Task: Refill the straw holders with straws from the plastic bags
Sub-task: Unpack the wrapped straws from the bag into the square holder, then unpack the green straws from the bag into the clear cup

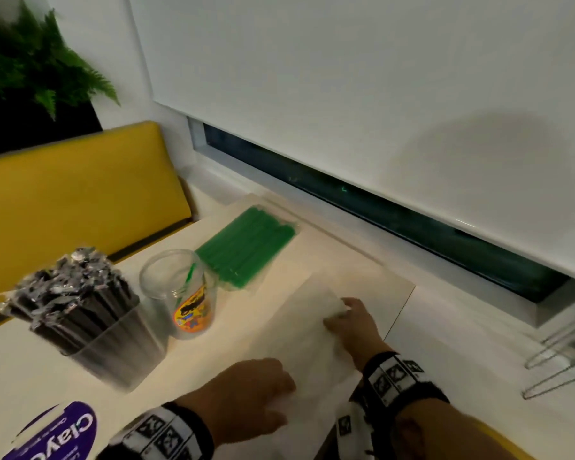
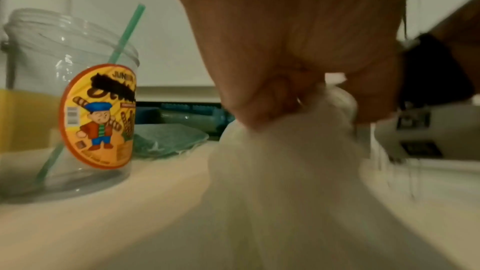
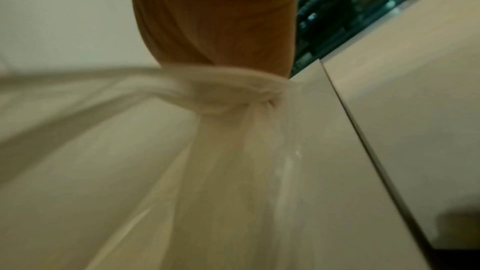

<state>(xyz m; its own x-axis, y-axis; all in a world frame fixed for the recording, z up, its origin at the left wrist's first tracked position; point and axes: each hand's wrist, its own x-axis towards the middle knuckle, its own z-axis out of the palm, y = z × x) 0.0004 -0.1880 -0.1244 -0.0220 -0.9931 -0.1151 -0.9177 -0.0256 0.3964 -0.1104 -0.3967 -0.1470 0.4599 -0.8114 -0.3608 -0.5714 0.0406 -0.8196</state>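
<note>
Gripping a thin white plastic bag (image 1: 307, 330) at both ends, the left hand (image 1: 249, 393) and right hand (image 1: 354, 322) bunch it on the surface (image 1: 233, 356), near a clear jar (image 1: 180, 290).

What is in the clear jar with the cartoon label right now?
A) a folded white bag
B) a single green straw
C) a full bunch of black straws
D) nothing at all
B: the clear jar holds one green straw leaning against its rim; the black straws fill the other holder beside it.
</note>
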